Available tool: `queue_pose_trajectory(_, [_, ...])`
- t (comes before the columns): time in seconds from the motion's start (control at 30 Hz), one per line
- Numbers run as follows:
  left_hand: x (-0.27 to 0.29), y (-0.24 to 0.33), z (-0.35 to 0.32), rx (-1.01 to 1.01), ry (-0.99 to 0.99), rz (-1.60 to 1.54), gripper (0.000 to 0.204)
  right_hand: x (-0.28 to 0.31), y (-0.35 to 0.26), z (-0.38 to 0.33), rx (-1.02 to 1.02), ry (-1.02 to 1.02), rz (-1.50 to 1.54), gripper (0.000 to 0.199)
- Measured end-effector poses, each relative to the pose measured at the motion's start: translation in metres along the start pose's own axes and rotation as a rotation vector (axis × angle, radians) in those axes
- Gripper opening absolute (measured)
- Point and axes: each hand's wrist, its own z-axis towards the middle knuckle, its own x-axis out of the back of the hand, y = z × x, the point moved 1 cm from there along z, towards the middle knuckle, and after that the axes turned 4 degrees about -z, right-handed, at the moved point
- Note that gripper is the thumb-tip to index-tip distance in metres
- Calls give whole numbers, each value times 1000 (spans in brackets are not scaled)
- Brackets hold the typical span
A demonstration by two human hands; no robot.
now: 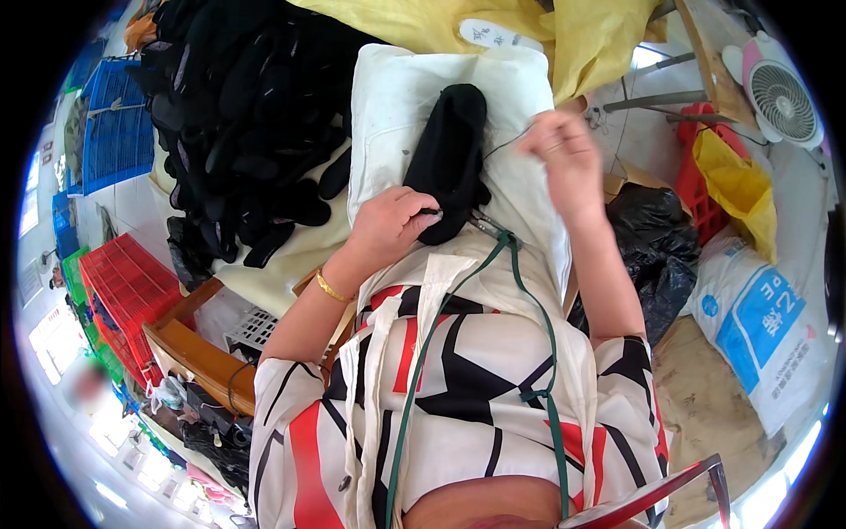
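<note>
A black cloth shoe point(447, 150) lies on a white cloth pad point(379, 115) over my lap, its opening facing up. My left hand point(388, 227) is closed on the shoe's near left edge, thumb and fingers pinched together. Off to the right, my right hand point(564, 154) is raised and blurred by motion, its fingers closed. A thin dark thread point(507, 144) runs from the shoe's right side up to those fingers. Beside the near end of the shoe, small metal snips point(483, 224) hang on a green cord point(520, 280) around my neck; the shoe partly hides them.
Black shoes point(238, 115) are heaped at the left. A pale sole point(500, 36) rests on yellow sheeting point(397, 18) at the back. Right of me stand a black plastic bag point(652, 238), a white-and-blue sack point(749, 317) and a fan point(782, 95). Red crates point(132, 295) stand left.
</note>
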Motion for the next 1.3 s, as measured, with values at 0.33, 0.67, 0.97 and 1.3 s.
queue_pose_trajectory(0.33, [-5,-1,-7,-5,106,0,20,-36,29,-56,-54,-559,-604,14])
queue_pose_trajectory(0.67, [-10,-5,-10,38,160,-62,22,-38,31,-67,51,-541,-763,18])
queue_pose_trajectory(0.97, [-12,-7,-13,22,194,-63,22,-41,29,-66,61,-542,-761,17])
queue_pose_trajectory(1.3, [-19,-3,-14,-80,265,-25,23,-60,49,-69,-35,-534,-976,14])
